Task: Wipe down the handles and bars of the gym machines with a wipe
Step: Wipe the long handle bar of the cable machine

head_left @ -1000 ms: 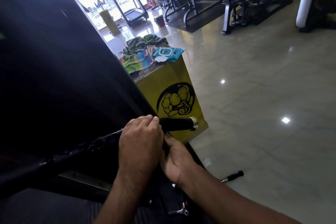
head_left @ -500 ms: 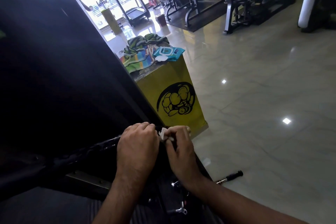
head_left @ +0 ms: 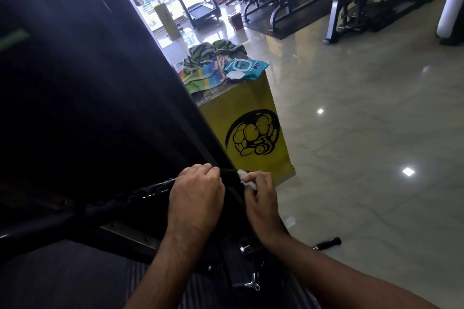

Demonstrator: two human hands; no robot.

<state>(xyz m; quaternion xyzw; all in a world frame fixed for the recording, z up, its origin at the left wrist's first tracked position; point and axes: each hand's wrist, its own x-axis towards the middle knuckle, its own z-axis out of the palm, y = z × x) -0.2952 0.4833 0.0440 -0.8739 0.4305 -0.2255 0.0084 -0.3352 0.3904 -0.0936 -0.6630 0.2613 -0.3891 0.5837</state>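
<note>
**Hands and handle.** The left hand (head_left: pixel 197 198) grips the black handle (head_left: pixel 228 173) of the machine, fingers curled fully round it. The right hand (head_left: pixel 261 204) pinches a crumpled white wipe (head_left: pixel 244 179) against the outer end of the same handle. That end is hidden under the wipe and the fingers. The two hands are just beside each other.

**Risk 1: incomplete coverage.** The wipe is bunched into a small wad, so little of its surface meets the grip. The section under the left hand cannot be reached until that hand shifts. The dark bar (head_left: pixel 140 194) running left from it also appears not yet reached.

**Risk 2: dropped wipe.** The hold is a fingertip pinch. A hard stroke along the grip could pull the wad free.

**Risk 3: loose part.** A short black pin (head_left: pixel 327 243) lies on the glossy floor (head_left: pixel 364 158), near the right forearm. A step back could land on it, and it would probably roll.

**Risk 4: supply.** Farther off, the wipe pack (head_left: pixel 247 67) lies at the right edge of the top of the yellow box (head_left: pixel 241 103), touching a striped towel (head_left: pixel 203 74). Its flap appears open, so the remaining wipes may dry out. A brush past that edge could knock the pack off.
</note>
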